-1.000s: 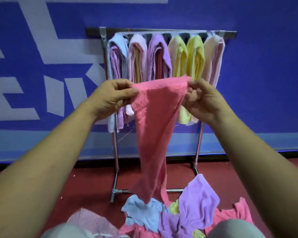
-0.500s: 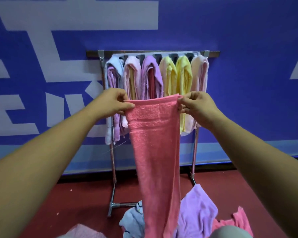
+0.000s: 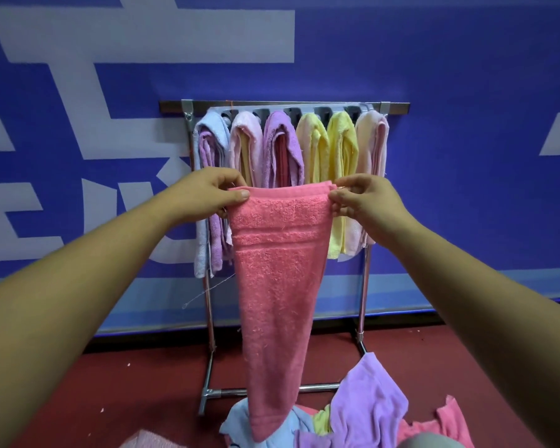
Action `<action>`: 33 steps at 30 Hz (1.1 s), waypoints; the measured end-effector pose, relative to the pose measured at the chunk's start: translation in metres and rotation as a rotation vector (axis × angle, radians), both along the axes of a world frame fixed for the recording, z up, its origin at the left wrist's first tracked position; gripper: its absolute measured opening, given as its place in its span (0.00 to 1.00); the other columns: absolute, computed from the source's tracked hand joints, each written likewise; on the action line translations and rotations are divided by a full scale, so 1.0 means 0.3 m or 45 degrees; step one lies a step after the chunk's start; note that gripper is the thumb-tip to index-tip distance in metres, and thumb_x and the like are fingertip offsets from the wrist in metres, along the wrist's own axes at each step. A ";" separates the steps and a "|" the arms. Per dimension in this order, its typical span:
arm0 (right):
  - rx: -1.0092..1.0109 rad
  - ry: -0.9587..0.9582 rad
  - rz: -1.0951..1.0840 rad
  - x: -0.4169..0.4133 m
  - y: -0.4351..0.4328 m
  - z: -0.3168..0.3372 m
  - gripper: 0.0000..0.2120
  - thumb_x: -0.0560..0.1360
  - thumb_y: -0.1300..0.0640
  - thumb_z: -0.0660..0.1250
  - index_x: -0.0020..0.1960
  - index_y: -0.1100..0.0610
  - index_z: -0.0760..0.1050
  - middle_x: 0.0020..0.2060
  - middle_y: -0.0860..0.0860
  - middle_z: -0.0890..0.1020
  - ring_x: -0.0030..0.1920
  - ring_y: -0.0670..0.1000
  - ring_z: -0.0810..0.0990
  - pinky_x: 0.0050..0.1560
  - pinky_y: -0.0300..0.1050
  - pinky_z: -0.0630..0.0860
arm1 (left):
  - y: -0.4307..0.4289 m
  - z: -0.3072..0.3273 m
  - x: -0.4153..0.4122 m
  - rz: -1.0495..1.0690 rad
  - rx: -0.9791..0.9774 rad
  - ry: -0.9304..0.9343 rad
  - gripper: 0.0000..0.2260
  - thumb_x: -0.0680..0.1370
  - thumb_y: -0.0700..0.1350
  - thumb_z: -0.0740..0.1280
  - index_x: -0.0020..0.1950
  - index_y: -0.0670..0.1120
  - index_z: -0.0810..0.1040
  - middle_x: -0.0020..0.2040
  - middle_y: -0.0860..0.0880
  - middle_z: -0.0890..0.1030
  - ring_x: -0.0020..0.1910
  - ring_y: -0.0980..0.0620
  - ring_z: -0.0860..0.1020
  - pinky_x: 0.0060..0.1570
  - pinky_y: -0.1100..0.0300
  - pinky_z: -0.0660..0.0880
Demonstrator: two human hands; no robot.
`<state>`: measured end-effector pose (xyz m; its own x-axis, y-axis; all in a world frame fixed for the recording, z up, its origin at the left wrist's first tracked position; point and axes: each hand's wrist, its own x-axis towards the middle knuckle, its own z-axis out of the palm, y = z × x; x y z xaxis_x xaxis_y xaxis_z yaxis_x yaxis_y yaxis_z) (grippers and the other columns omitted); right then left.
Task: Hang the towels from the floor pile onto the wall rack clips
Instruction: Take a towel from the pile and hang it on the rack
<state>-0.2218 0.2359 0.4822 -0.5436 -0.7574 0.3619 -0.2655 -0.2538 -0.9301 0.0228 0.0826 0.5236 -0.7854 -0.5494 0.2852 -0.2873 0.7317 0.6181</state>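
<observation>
Pink towel [image 3: 278,286] is pinched at its top corners by left hand [image 3: 207,195] and right hand [image 3: 366,202], held before rack [image 3: 285,106]; pile [image 3: 362,412] lies below.

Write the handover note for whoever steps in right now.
Left hand pinches the top left corner of the coral-pink terry towel; right hand pinches its top right corner.
Towel hangs in front of the chrome wall rack, unclipped.
Done: six pastel towel bundles hang from the rack's top.
Left: clip this towel, then the purple, blue, yellow and pink floor pile.
</observation>
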 end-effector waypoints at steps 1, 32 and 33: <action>0.020 -0.001 -0.002 -0.002 -0.002 -0.003 0.09 0.75 0.69 0.71 0.54 0.68 0.78 0.38 0.58 0.82 0.36 0.51 0.82 0.46 0.48 0.84 | 0.005 0.001 0.008 -0.052 0.003 -0.063 0.04 0.79 0.45 0.68 0.47 0.46 0.79 0.41 0.49 0.81 0.39 0.53 0.77 0.42 0.57 0.75; -0.031 0.021 0.413 0.199 -0.052 -0.004 0.09 0.78 0.66 0.65 0.51 0.72 0.80 0.38 0.62 0.82 0.40 0.56 0.80 0.50 0.48 0.81 | 0.119 -0.022 -0.067 0.076 -0.223 0.269 0.06 0.75 0.51 0.73 0.44 0.49 0.84 0.48 0.52 0.73 0.47 0.56 0.74 0.45 0.67 0.67; -0.017 0.077 0.418 0.203 -0.050 -0.003 0.10 0.78 0.64 0.68 0.52 0.72 0.80 0.40 0.63 0.82 0.41 0.57 0.80 0.50 0.48 0.81 | 0.118 -0.022 -0.066 0.084 -0.223 0.267 0.06 0.75 0.51 0.73 0.44 0.49 0.84 0.49 0.52 0.73 0.48 0.55 0.74 0.45 0.67 0.67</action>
